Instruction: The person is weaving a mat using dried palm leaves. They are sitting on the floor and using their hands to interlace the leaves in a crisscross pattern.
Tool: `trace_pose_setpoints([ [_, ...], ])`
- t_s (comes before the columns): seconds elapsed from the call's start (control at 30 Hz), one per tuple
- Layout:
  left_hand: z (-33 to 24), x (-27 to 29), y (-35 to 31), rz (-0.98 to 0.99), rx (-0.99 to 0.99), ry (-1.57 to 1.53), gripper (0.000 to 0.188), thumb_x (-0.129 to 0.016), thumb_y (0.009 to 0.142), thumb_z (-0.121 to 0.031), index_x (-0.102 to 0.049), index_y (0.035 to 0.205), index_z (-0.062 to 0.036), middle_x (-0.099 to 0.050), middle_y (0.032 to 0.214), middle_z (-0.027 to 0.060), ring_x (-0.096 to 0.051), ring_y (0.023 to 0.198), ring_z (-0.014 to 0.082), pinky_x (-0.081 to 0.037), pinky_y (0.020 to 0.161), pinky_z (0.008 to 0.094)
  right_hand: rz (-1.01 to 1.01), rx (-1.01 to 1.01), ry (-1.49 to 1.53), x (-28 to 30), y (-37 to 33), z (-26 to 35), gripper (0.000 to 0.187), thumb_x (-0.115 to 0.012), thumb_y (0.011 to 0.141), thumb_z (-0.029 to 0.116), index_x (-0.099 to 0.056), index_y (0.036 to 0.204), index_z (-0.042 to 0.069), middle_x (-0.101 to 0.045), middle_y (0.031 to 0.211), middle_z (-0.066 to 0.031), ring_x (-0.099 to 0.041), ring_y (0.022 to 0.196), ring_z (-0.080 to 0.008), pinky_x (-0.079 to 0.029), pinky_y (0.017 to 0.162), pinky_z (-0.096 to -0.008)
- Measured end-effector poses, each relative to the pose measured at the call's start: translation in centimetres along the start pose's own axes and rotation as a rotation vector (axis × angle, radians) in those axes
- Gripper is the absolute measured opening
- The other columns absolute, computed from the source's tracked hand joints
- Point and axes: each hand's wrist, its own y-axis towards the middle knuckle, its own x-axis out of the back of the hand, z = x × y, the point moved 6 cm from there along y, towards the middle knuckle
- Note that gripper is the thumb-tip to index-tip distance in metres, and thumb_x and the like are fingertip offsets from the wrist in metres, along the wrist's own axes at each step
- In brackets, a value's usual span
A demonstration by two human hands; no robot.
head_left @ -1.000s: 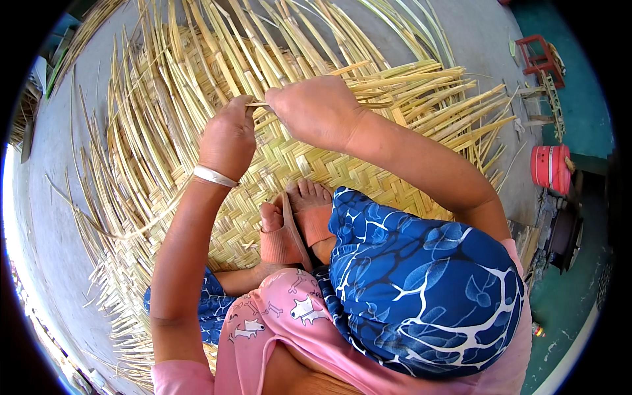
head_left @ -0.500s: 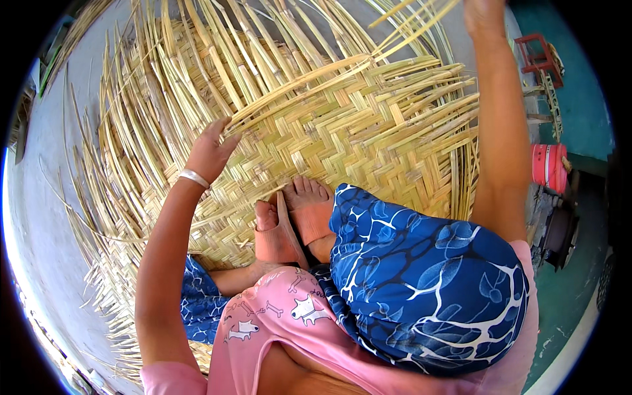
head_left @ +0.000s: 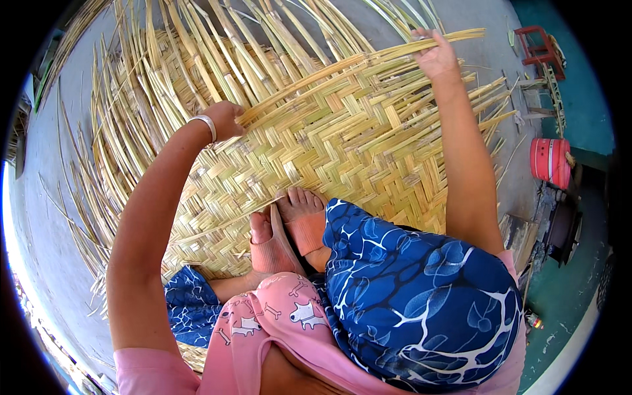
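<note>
A large woven mat of pale yellow-green split strips spreads over the floor in a zigzag weave. Along its far edge runs a bundle of long flat strips, slanting up to the right. My left hand, with a white band at the wrist, is closed round the bundle's left end. Near its right end my right hand grips the same strips between thumb and fingers. Unwoven upright strips fan out beyond the bundle. My sandalled feet rest on the near part of the mat.
A pink-red container stands on the right, with a dark pot-like thing close by. Farther back is a red frame. Loose strip ends stick out past the mat's left and right sides over the grey floor.
My right hand has come down and inward from the upper right, laying the strips' raised ends lower along the mat's edge. My left hand has shifted slightly right and closed more firmly.
</note>
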Motion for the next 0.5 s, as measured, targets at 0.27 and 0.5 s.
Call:
trace_pose_setpoints([
  [0.27,-1.9,1.4,-1.6,0.051,-0.125,0.117,0.039,-0.067,0.079,-0.028,-0.064,0.106,0.0002,-0.065,0.096,0.0232,-0.063,0.091,0.0363,-0.048,0.084,0.0396,0.177,-0.145,0.122,-3.9,-3.1,-7.2,0.025,-0.034,0.1,0.021,-0.045,0.099,-0.001,-0.054,0.107,-0.019,-0.054,0.106,-0.0369,-0.051,0.089,-0.0478],
  [0.5,-3.2,2.1,-4.1,-0.081,-0.006,0.147,0.025,-0.066,0.079,-0.029,-0.07,0.093,-0.0086,-0.067,0.083,0.0157,-0.064,0.078,0.0327,-0.05,0.074,0.0406,0.183,-0.151,0.007,-7.8,-3.5,-8.4,0.039,-0.027,0.101,0.028,-0.046,0.104,-0.005,-0.054,0.113,-0.0204,-0.055,0.107,-0.0335,-0.049,0.091,-0.0439],
])
